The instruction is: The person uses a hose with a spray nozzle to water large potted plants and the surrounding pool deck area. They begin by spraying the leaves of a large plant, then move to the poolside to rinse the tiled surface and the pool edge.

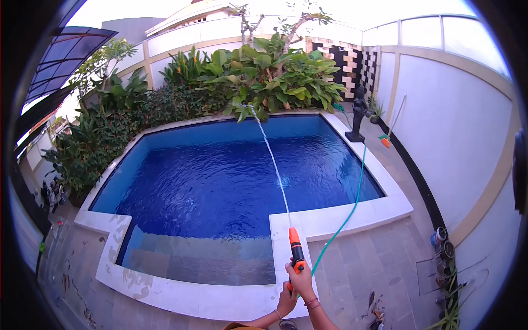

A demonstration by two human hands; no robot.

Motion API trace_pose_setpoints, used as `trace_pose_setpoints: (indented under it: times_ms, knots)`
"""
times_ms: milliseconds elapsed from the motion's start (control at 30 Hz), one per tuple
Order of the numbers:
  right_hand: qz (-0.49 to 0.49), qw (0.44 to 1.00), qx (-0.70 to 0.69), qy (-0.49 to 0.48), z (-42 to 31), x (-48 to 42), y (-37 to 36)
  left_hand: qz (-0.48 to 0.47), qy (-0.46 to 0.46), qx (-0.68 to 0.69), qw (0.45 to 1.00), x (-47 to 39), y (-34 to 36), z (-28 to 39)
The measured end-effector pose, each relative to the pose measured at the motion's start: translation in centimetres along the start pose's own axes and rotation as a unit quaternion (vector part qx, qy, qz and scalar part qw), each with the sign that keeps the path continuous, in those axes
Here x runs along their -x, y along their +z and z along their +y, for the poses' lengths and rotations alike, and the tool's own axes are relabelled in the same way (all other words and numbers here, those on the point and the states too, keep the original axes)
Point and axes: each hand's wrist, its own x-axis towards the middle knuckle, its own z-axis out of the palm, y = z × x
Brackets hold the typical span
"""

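My right hand point(302, 277) grips an orange and black hose nozzle point(296, 247) low in the view, right of the middle. Just below it, my left hand point(287, 300) is closed around the nozzle's lower handle. From the tip a narrow jet of water point(274, 165) arcs over the swimming pool point(198, 173) to the leafy shrubs point(264, 82) at the far edge. A green garden hose point(342, 225) runs from near my hands over the white pool rim and on past a dark statue point(359, 117). My hands partly hide the handle.
The white stone coping point(231, 303) borders the pool close before me. A broom point(386, 140) leans on the right wall point(449, 123). Pots and a bucket point(438, 236) line that wall's foot. Dry leaves point(375, 311) lie on the paving at lower right. A hedge point(111, 136) fills the left side.
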Motion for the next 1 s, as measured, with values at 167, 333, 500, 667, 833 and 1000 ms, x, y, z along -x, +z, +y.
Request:
trace_pose_setpoints:
  times_ms: [167,333,500,667,833,1000]
  knots:
    - [0.037,0.997,-0.025,0.064,2.5,-1.6,-1.1,-0.080,-0.058,-0.042,0.994,-0.9,-1.2,0.9]
    - [0.068,0.994,-0.028,0.082,1.2,-2.3,-5.8,-0.171,-0.039,0.057,0.983,-3.4,2.8,0.4]
    - [0.026,0.994,0.110,-0.015,0.3,-3.9,-11.1,-0.196,-0.028,0.232,0.952,-7.5,6.0,5.5]
    - [0.040,0.989,0.094,-0.103,-1.1,-8.9,-20.1,-0.237,-0.015,0.239,0.941,-12.3,14.5,16.7]
    - [-0.086,0.963,0.146,-0.211,-1.5,-13.6,-30.7,-0.122,0.004,0.341,0.932,-14.8,23.9,20.4]
    - [-0.124,0.942,0.175,-0.258,-4.2,-14.4,-39.7,-0.049,0.065,0.397,0.914,-17.4,27.5,25.0]
